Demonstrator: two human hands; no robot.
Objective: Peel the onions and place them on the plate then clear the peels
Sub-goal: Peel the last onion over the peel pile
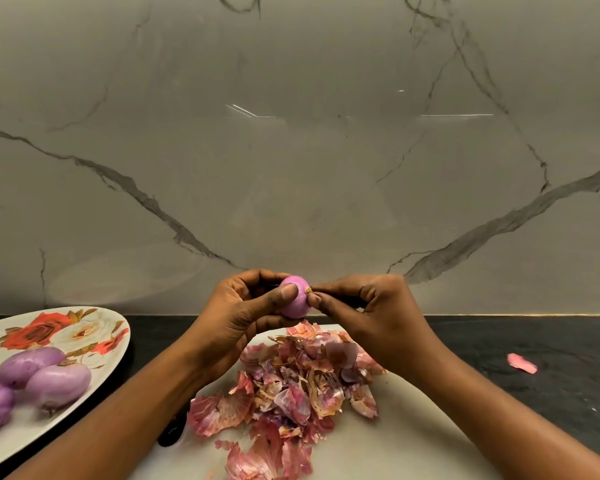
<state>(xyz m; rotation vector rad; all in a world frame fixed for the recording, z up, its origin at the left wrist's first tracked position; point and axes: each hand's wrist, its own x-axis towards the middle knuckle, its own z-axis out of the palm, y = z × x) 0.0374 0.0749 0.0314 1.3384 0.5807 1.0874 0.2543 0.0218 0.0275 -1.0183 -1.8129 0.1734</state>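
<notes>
Marbled wall (291,168) behind dark surface (551,337). White board (395,445) on surface, peel heap (291,386) on it. Above board: left grip (243,313) curled round peeled onion (293,301); right grip (371,313) pinching a scrap at its tip. Left of board: floral plate (116,344) holding three peeled onions (58,382). Right of board: stray peel (522,363).

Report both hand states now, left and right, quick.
Left hand: closed, fingers curled round the onion.
Right hand: closed, fingers pinching a scrap of peel at the onion's end.
</notes>
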